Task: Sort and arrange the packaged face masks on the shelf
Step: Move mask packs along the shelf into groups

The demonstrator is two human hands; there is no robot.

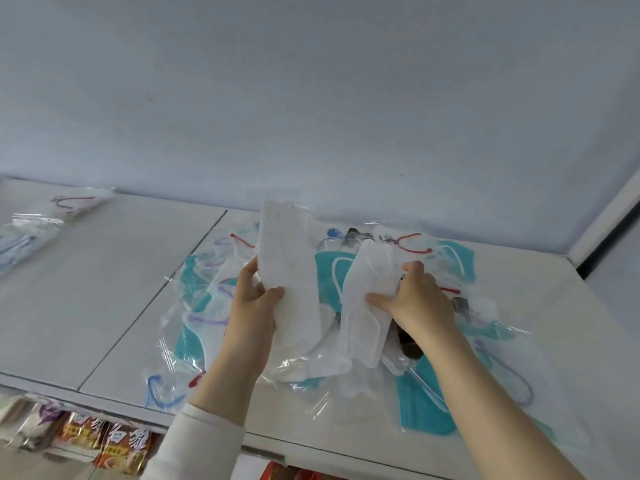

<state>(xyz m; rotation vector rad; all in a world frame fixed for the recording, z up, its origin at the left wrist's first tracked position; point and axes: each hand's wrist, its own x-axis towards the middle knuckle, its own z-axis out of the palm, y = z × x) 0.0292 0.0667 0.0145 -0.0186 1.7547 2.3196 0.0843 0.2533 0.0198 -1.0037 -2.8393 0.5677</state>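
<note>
- The left hand [254,296] has its thumb and fingers closed round the long edge of a tall white mask pack [287,258], held upright above the heap.
- The right hand [415,296] pinches a second white mask [363,306] by its side. This one is tilted and just beside the first; I cannot tell whether the two touch.
- Both are raised over a loose heap of packaged masks [426,403], which lies on the shelf [104,289] from the middle toward its right end and reaches close to the front edge.
- Seemingly done: a small group of packs [31,233] sits at the far left end near the back edge, well apart from the heap.
- Left to do: most of the job, I judge. Teal, white and coloured-loop packs overlap at all angles.
- In the way: the clear wrappers lie across one another, so drawing one out may drag its neighbours.
- Snack packets [121,445] hang below the front edge at the left, and a plain wall [311,98] backs the shelf.
</note>
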